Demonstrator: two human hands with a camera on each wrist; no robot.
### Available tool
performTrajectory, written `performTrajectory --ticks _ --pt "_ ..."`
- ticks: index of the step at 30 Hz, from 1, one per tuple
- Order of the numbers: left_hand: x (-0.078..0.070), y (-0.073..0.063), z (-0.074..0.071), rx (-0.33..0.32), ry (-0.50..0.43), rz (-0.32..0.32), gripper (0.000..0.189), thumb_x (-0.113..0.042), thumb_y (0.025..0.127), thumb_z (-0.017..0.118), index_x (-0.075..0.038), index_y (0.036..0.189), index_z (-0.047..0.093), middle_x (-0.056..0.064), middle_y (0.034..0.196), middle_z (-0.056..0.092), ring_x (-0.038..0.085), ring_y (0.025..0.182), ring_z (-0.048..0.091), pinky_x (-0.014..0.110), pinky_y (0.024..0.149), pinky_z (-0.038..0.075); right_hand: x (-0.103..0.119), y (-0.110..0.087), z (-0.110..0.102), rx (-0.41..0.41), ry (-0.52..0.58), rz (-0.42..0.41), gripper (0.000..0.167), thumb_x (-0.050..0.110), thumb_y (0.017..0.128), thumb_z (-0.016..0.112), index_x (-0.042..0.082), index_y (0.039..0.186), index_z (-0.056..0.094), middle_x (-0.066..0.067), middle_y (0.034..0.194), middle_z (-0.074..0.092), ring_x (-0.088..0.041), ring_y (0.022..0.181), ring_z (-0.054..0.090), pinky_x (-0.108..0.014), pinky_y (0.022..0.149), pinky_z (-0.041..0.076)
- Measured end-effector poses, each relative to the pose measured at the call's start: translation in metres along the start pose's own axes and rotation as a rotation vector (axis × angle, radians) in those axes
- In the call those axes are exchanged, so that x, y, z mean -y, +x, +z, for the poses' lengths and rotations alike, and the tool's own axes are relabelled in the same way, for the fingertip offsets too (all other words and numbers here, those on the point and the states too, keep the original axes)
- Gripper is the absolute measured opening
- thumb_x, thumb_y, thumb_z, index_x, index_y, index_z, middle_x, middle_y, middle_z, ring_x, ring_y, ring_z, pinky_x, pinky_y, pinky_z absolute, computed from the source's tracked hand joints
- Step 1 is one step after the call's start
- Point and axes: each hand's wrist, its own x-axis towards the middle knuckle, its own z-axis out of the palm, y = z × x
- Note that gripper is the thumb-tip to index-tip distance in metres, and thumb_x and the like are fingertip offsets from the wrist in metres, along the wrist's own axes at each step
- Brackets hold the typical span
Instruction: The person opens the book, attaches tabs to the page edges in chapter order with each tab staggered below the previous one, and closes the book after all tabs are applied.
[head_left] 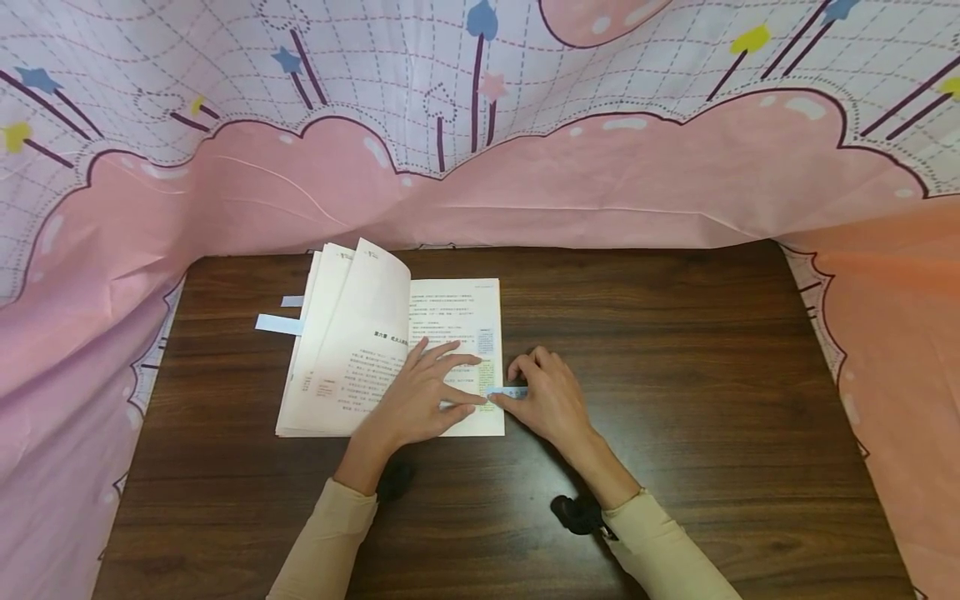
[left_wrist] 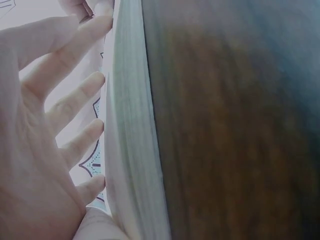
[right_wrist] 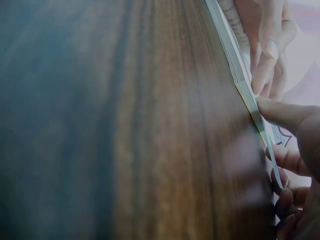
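An open book (head_left: 459, 292) lies on the table, its left pages fanned up and its right page flat. My left hand (head_left: 420, 396) spreads over the right page, fingers extended and fingertips pressing near its outer edge. In the left wrist view, the fingertips rest along the top of the thick page block (left_wrist: 134, 125). A narrow light-blue paper strip (head_left: 513, 391) sticks out from the right page's edge. My right hand (head_left: 555, 402) pinches this strip, thumb on top at the page edge. In the right wrist view, the strip (right_wrist: 274, 162) runs down between thumb and fingers.
Two light-blue tabs (head_left: 279, 323) project from the book's left side. Dark wood table (head_left: 712, 400) surrounds the book. A pink patterned cloth (head_left: 525, 196) hangs behind the table and along both sides. Black wrist devices (head_left: 576, 514) show below the hands.
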Motion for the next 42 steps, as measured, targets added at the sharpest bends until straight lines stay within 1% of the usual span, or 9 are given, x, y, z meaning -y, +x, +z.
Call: performTrajectory --ticks 6,15,22,27,32,36,39,42 --pt "0.001 -0.001 0.0 -0.002 -0.014 -0.005 0.025 -0.047 0.099 0.055 -0.039 0.106 0.078 -0.007 0.145 0.052 0.029 0.146 0.03 0.064 0.116 0.009 0.002 0.002 0.002 -0.001 -0.025 0.013 0.041 0.047 0.07 0.088 0.018 0.084 0.063 0.001 0.083 0.05 -0.019 0.072 0.046 -0.035 0.062 0.039" --pt "0.002 -0.002 -0.003 -0.003 -0.062 -0.023 0.021 -0.043 0.096 0.062 -0.035 0.098 0.08 -0.009 0.146 0.052 0.027 0.146 0.029 0.061 0.117 0.007 0.008 0.006 0.005 0.001 -0.091 0.072 0.05 0.06 0.069 0.083 0.017 0.081 0.061 0.0 0.08 0.048 -0.021 0.072 0.047 -0.036 0.062 0.04" --pt "0.004 -0.002 -0.003 -0.046 -0.08 -0.02 0.025 -0.044 0.095 0.063 -0.029 0.089 0.083 -0.006 0.14 0.058 0.027 0.143 0.036 0.058 0.118 0.011 0.009 0.008 0.009 -0.02 -0.125 0.092 0.051 0.063 0.07 0.081 0.017 0.08 0.061 0.001 0.079 0.049 -0.021 0.071 0.049 -0.035 0.061 0.04" --pt "0.003 -0.004 -0.004 -0.058 -0.086 -0.033 0.023 -0.042 0.093 0.066 -0.026 0.089 0.083 -0.006 0.138 0.059 0.026 0.142 0.038 0.056 0.118 0.013 0.008 0.007 0.012 -0.03 -0.124 0.089 0.051 0.063 0.071 0.08 0.017 0.079 0.061 0.001 0.08 0.049 -0.021 0.071 0.049 -0.035 0.061 0.041" --pt "0.003 -0.005 -0.006 -0.064 -0.071 -0.043 0.022 -0.04 0.092 0.068 -0.024 0.09 0.083 -0.004 0.137 0.06 0.027 0.141 0.04 0.056 0.118 0.017 0.007 0.008 0.01 -0.031 -0.106 0.085 0.048 0.061 0.074 0.08 0.016 0.079 0.061 0.002 0.078 0.049 -0.02 0.071 0.049 -0.036 0.06 0.042" --pt "0.004 -0.009 -0.008 -0.12 -0.061 -0.057 0.018 -0.037 0.09 0.071 -0.024 0.092 0.083 -0.003 0.134 0.062 0.027 0.137 0.044 0.052 0.116 0.026 0.006 0.009 0.006 -0.026 -0.072 0.08 0.046 0.058 0.076 0.079 0.016 0.079 0.062 0.002 0.076 0.051 -0.017 0.067 0.049 -0.034 0.055 0.042" --pt "0.007 -0.013 -0.011 -0.192 -0.06 -0.068 0.017 -0.034 0.088 0.073 -0.022 0.097 0.082 -0.002 0.132 0.063 0.027 0.135 0.047 0.05 0.112 0.033 0.005 0.009 0.004 -0.033 -0.036 0.082 0.043 0.055 0.078 0.079 0.015 0.08 0.063 0.002 0.075 0.052 -0.015 0.064 0.048 -0.032 0.051 0.042" --pt "0.01 -0.017 -0.014 -0.274 -0.045 -0.073 0.022 -0.032 0.086 0.075 -0.02 0.103 0.08 0.0 0.132 0.064 0.028 0.133 0.047 0.05 0.11 0.035 0.003 0.008 0.002 -0.051 -0.007 0.083 0.042 0.054 0.078 0.079 0.015 0.083 0.065 0.002 0.075 0.054 -0.015 0.065 0.05 -0.031 0.051 0.043"
